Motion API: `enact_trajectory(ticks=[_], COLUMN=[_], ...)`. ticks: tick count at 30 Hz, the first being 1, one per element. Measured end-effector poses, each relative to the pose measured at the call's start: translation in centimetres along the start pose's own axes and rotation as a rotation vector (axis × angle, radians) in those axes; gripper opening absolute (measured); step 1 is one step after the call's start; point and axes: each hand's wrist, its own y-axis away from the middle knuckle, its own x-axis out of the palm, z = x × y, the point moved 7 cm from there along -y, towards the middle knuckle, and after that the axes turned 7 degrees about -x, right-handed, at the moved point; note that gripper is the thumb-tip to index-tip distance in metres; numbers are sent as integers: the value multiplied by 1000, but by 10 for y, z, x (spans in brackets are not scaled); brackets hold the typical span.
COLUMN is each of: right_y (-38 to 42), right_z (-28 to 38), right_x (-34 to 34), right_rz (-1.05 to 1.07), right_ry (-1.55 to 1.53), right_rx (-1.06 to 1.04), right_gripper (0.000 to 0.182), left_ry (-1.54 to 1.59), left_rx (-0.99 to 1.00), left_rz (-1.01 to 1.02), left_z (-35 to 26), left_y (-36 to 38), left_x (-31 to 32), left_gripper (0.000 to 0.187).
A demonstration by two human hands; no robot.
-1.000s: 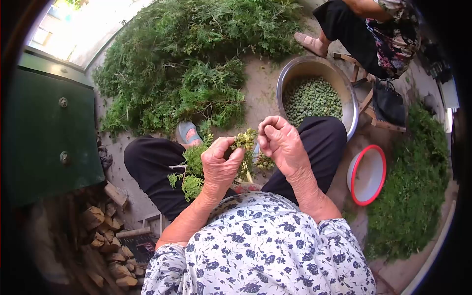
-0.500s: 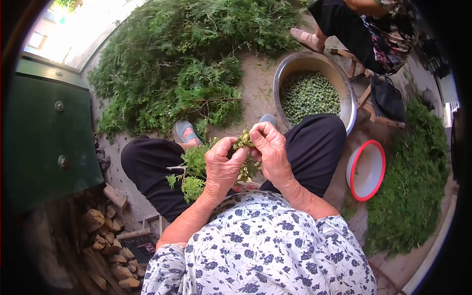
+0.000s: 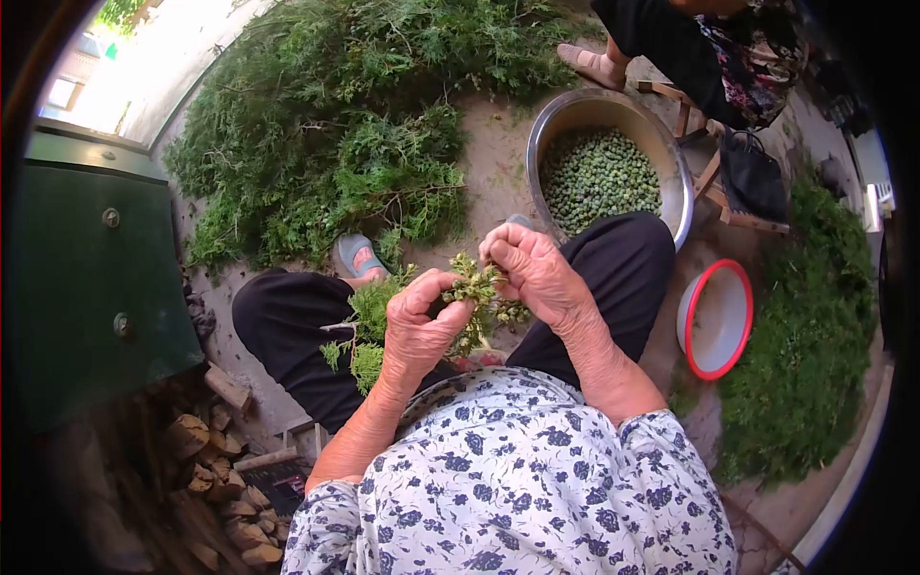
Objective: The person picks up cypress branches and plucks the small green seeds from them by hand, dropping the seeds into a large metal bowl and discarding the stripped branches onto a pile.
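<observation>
The largest item is the main heap of cut green branches point(image 3: 316, 144), located on the ground ahead of the left hand point(image 3: 419, 321). The green cabinet point(image 3: 96, 278), with two round fittings on its face, stands well apart, to the left of the left hand. The second green heap point(image 3: 805, 355) lies well to the right of the right hand point(image 3: 539, 273). Split firewood point(image 3: 220, 479) is stacked to the left of and nearer the body than the left hand.

The metal basin point(image 3: 678, 182) sits ahead and to the right of the right hand; it contains small green cones point(image 3: 599, 182). Beyond it, a second person point(image 3: 661, 48) is positioned beside a wooden stool point(image 3: 752, 219), at which a black bag point(image 3: 752, 177) rests. The red-rimmed basin point(image 3: 698, 326) stands tilted in view, to the right of the right hand, near the second green heap.

The left hand is clamped on the cone-bearing sprig point(image 3: 474, 287), thumb and fingers closed at its near left side. The right hand is at the opposite side of the sprig, thumb and index finger close together; whether they grip a cone cannot be determined. Leafy fronds point(image 3: 369, 331) extend left of the left hand, over the dark trouser leg point(image 3: 287, 326).
</observation>
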Motion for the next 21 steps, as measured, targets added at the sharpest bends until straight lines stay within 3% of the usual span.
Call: enact_trajectory(ticks=[3,8,21], right_y=[5,13,15], right_z=[-6,-5,-5], right_x=[17,21,19], right_rz=[244,267,160], right_ry=[-59,109,195], right_rx=[51,77,19], right_gripper=[21,32,12], left_ry=[44,16,-103], left_rx=[6,-2,71], left_rz=[12,38,15], left_z=[3,6,13], left_y=[-1,-1,0], left_x=[-2,2,3], left_gripper=[14,14,16])
